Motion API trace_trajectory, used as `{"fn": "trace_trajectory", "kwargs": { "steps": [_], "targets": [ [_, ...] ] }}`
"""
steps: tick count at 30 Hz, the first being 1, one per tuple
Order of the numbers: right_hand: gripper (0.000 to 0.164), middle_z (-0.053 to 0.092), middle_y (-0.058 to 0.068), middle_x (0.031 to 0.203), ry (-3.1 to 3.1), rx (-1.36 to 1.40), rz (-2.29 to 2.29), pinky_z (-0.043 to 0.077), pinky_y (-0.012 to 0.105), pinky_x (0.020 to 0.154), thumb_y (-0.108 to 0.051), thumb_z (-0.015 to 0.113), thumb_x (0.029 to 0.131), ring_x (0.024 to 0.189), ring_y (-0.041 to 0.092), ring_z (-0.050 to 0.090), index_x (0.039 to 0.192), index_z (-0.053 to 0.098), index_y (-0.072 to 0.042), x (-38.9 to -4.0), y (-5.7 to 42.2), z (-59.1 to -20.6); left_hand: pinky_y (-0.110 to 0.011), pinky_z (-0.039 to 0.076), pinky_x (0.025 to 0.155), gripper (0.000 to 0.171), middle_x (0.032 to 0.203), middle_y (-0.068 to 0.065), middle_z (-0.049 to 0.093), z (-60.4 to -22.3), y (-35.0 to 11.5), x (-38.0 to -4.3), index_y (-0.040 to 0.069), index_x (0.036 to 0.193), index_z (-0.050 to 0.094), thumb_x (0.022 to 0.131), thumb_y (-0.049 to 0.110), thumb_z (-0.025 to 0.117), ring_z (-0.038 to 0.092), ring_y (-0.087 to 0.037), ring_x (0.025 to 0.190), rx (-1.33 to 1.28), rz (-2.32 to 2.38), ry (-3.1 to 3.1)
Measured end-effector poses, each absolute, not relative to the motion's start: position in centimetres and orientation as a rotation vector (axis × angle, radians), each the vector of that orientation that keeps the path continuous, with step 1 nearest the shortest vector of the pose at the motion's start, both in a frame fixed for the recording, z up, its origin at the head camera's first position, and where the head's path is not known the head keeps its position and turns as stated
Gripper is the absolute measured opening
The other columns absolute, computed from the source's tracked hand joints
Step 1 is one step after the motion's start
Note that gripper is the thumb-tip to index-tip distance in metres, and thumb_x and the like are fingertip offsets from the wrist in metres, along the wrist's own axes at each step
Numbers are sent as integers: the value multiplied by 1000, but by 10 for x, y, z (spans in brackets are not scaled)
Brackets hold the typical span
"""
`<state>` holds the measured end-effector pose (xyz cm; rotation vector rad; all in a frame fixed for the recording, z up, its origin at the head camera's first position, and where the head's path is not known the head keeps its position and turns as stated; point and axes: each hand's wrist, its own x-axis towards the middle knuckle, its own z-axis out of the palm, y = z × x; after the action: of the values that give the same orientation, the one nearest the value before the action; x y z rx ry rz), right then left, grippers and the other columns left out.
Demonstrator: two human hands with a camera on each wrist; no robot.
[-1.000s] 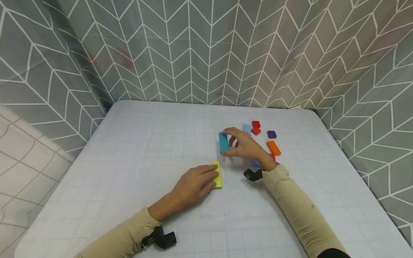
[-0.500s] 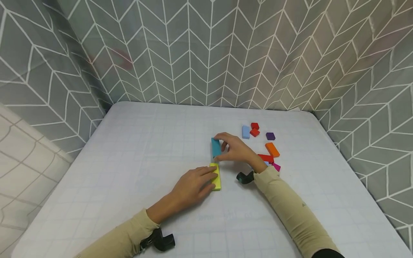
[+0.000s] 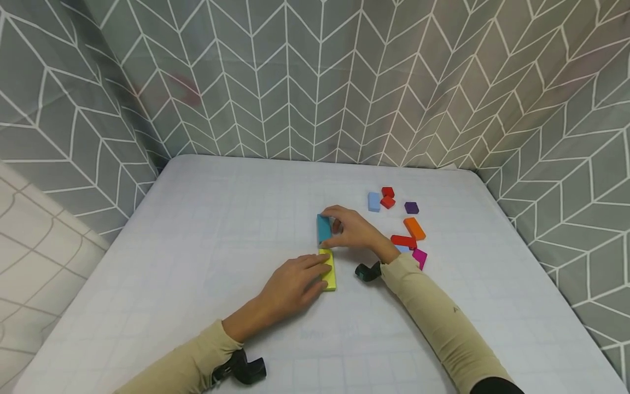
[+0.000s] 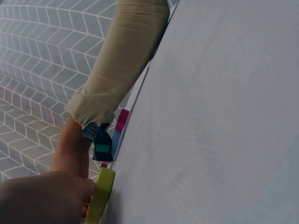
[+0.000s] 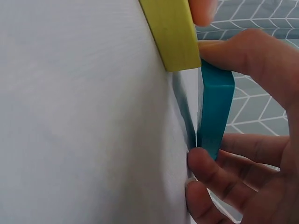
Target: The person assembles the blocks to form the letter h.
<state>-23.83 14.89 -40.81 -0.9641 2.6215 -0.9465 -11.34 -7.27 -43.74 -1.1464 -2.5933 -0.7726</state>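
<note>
A yellow rectangular block [image 3: 331,276] lies flat on the table. My left hand [image 3: 290,284] rests over its left side, fingers stretched across the top. In the left wrist view, that hand overlaps the near side of the yellow block [image 4: 100,196]. Just beyond the yellow block's far end, my right hand [image 3: 355,232] pinches a teal block [image 3: 322,229] by its two ends between thumb and fingers. The right wrist view shows a gap between the teal block [image 5: 217,105] and the tabletop, with its thumb end close to the yellow block [image 5: 175,37].
Right of my right hand lie a light blue block [image 3: 374,201], two small red blocks [image 3: 388,202], a purple block [image 3: 412,208], an orange block [image 3: 415,229], a longer red block [image 3: 403,241] and a magenta block [image 3: 420,257]. A patterned curtain [image 3: 305,82] stands behind the table.
My right hand has carried the teal block left and nearer, to the far end of the yellow block. The left hand has stayed on the yellow block.
</note>
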Motion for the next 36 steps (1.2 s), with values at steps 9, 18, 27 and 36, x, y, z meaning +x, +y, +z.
{"fn": "trace_trajectory", "kwargs": {
  "steps": [9, 18, 27, 36],
  "targets": [
    [74, 54, 13, 141, 2619, -955, -939, 55, 34, 84, -27, 87, 84, 95, 21, 61, 146, 55, -1, -238, 149, -408, -45, 49, 105, 32, 145, -7, 61, -439, -72, -114, 9, 127, 73, 98, 22, 74, 58, -26, 131, -1140, -763, -2588],
    [73, 55, 11, 139, 2616, -964, -916, 54, 34, 83, -28, 86, 85, 97, 21, 59, 146, 55, -2, -234, 152, -409, -45, 50, 105, 33, 143, -8, 62, -437, -71, -114, 9, 128, 73, 98, 22, 74, 59, -27, 130, -1145, -767, -2602],
    [71, 56, 11, 136, 2609, -999, -916, 54, 35, 85, -28, 84, 87, 100, 21, 59, 146, 55, -1, -231, 153, -408, -44, 50, 105, 33, 142, -8, 63, -437, -72, -113, 9, 128, 73, 98, 23, 74, 59, -26, 130, -1131, -760, -2611],
    [66, 57, 13, 137, 2618, -1012, -912, 55, 33, 86, -23, 83, 90, 100, 23, 59, 146, 56, 0, -230, 152, -409, -44, 49, 105, 32, 146, -6, 60, -437, -72, -112, 10, 128, 73, 99, 24, 73, 58, -25, 131, -1137, -774, -2615]
  ]
}}
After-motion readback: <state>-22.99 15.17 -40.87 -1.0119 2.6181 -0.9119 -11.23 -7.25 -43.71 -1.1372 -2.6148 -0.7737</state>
